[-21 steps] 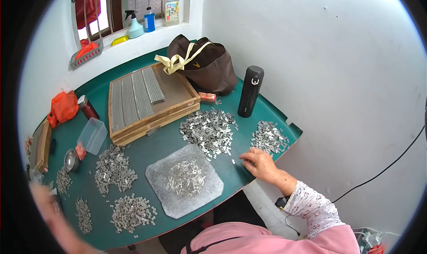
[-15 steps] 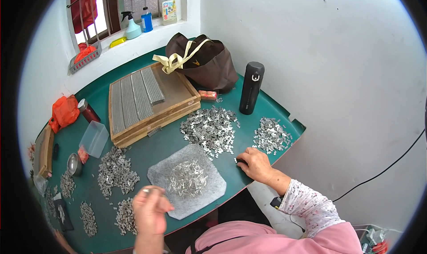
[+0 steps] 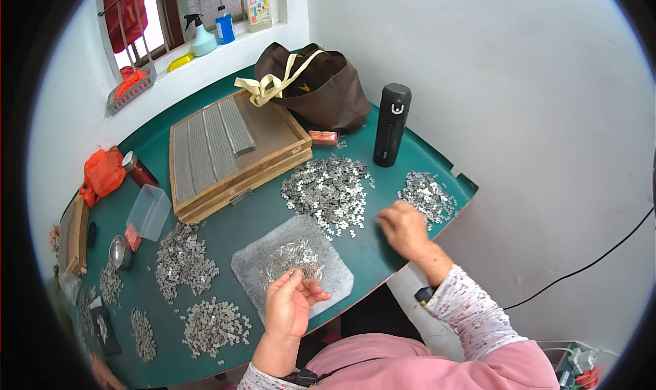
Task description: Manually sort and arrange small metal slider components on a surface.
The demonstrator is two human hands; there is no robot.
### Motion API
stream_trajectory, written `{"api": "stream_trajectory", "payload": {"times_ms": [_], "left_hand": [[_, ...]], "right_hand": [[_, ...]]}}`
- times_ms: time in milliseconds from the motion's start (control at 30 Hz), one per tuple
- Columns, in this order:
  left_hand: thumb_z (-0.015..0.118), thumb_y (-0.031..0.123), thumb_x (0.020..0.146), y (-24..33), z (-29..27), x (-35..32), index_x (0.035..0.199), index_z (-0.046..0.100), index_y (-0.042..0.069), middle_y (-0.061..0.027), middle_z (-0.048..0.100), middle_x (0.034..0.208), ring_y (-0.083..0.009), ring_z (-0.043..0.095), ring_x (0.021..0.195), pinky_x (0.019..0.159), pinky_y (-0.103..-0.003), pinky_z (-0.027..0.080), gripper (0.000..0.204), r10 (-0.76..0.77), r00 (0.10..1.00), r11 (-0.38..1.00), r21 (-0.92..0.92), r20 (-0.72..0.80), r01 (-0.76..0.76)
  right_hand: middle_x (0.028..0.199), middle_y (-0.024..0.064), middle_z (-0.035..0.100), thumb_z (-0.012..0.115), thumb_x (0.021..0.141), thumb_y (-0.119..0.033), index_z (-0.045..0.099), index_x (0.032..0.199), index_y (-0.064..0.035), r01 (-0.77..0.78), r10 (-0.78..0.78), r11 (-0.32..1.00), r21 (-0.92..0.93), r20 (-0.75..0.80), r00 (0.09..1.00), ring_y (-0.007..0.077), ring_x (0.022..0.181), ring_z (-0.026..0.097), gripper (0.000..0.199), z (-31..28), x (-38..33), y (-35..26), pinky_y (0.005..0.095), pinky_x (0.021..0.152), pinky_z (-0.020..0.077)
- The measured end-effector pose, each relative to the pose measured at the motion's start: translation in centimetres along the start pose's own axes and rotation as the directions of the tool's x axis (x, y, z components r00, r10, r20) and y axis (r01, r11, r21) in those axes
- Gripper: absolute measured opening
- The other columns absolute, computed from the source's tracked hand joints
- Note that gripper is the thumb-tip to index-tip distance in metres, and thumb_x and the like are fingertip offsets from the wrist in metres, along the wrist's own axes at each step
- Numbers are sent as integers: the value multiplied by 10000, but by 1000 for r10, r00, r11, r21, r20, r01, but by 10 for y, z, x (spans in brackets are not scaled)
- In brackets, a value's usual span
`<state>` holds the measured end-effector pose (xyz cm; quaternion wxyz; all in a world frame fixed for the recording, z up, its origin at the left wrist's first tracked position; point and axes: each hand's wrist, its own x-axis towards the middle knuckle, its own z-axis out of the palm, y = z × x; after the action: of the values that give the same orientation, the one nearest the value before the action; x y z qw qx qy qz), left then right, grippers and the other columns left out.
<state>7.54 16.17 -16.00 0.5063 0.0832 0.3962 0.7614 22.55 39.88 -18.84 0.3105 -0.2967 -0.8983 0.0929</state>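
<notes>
My left hand (image 3: 288,307) is over the front of a grey felt mat (image 3: 331,281), thumb and forefinger pressed together. Whatever is in that pinch is too small to make out. A tangle of thin silvery pins (image 3: 294,255) lies on the mat. My right hand (image 3: 408,234) is at the table's right side with its fingers curled in; what they hold, if anything, is hidden. It is between a large heap of small shiny metal pieces (image 3: 328,192) and a smaller heap of similar pieces (image 3: 429,197).
Stacked wooden trays (image 3: 239,178) hold rows of grey strips. Behind them are a brown bag (image 3: 342,96) and a black bottle (image 3: 392,127). More heaps of grey metal pieces (image 3: 184,261) spread leftward, beside a clear plastic box (image 3: 148,212) and a metal bowl (image 3: 119,252).
My left hand has moved right, over the mat's front part. My right hand has shifted up and slightly right; the dark thing seen at its fingertips earlier no longer shows.
</notes>
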Motion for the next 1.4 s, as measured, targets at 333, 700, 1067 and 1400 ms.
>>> {"api": "stream_trajectory", "payload": {"times_ms": [333,700,1067,1400], "left_hand": [[468,77,898,-4,-13,1,1058,575,-61,-167,635,791,-278,643,719,746,-478,554,237,-2,1000,998,-60,15,2],[482,20,822,-1,-11,-6,1127,539,-88,-156,635,839,-266,638,795,783,-466,542,329,-13,999,999,-32,53,14],[513,11,831,2,-19,-7,1117,554,-83,-158,643,851,-251,646,798,778,-435,553,304,0,999,998,-68,37,3],[557,139,918,-2,-21,-7,1030,593,-50,-115,633,757,-204,639,686,694,-411,569,222,14,999,998,-59,-51,-17]], "right_hand": [[807,93,568,696,723,-104,698,812,-84,70,-68,996,-58,33,997,289,822,569,91,-17,-9,22,398,694,485],[814,113,568,700,736,-160,672,777,-46,108,-107,994,-1,106,989,295,850,555,124,33,2,-45,404,733,470],[834,134,612,661,729,-100,615,826,-42,-12,-3,998,53,285,959,324,814,596,122,33,6,-51,439,719,477],[800,128,599,649,748,-67,623,876,-58,48,-110,965,258,232,966,329,758,614,130,18,-4,-67,441,655,488]]}}
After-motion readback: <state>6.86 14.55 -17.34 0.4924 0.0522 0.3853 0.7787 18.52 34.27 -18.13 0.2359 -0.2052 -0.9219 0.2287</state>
